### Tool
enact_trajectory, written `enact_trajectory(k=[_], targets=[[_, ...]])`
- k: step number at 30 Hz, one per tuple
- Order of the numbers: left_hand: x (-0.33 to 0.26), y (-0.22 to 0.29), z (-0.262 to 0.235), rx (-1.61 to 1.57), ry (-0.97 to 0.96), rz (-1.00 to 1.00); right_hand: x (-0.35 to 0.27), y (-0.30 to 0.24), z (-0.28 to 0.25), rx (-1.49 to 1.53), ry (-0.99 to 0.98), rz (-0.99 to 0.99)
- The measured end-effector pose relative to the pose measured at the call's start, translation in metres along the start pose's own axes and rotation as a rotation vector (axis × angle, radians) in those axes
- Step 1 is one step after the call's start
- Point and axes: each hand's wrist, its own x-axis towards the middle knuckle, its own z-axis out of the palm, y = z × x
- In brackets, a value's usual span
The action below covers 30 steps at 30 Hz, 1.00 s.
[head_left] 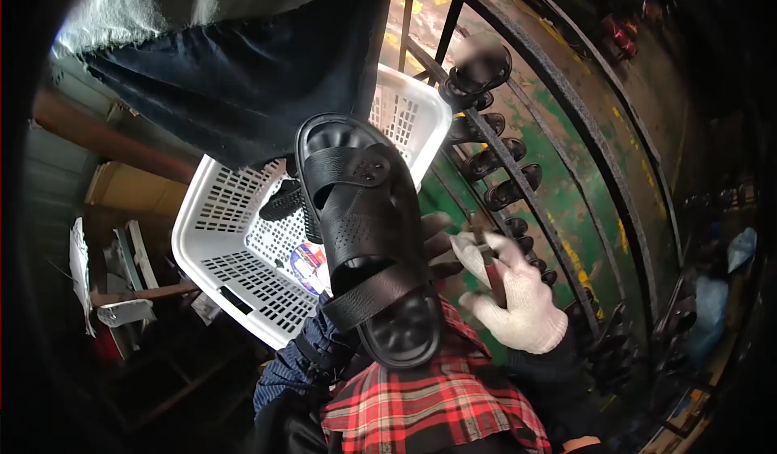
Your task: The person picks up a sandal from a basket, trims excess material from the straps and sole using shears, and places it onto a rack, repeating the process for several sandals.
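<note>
A black strapped sandal fills the middle of the view, its insole and straps facing up. My left hand grips it from beneath; only some fingers show past its right edge, and the palm is hidden. My left forearm, in a striped dark blue sleeve, runs under the sandal. Just to the right, my right hand, in a white knit glove, is closed around a slim tool with a red handle. Blur hides the tool's exact kind. Its upper end lies close to the left fingertips, apart from the sandal's straps.
Beyond the sandal stands a white perforated plastic basket with dark footwear inside. Dark cloth hangs over its far side. To the right, a metal rack carries several black sandals. Shelving with papers stands at left.
</note>
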Motion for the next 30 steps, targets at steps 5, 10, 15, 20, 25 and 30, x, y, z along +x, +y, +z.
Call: enact_trajectory(k=[5,10,15,20,25,30], targets=[[0.014,0.015,0.004,-0.117,-0.028,0.02,0.016,-0.001,0.016,-0.693,0.203,-0.166],[0.011,0.027,0.013,0.004,-0.034,0.074,0.038,-0.012,0.026,-0.76,0.316,-0.125],[0.011,0.03,0.016,0.05,-0.025,0.097,0.048,-0.015,0.033,-0.942,0.364,-0.054],[0.011,0.036,0.016,0.074,-0.021,0.113,0.048,-0.014,0.036,-0.974,0.347,-0.031],[0.013,0.038,0.017,0.087,-0.03,0.121,0.047,-0.014,0.036,-0.931,0.34,-0.042],[0.014,0.037,0.018,0.096,-0.035,0.117,0.047,-0.007,0.039,-0.94,0.369,-0.048]])
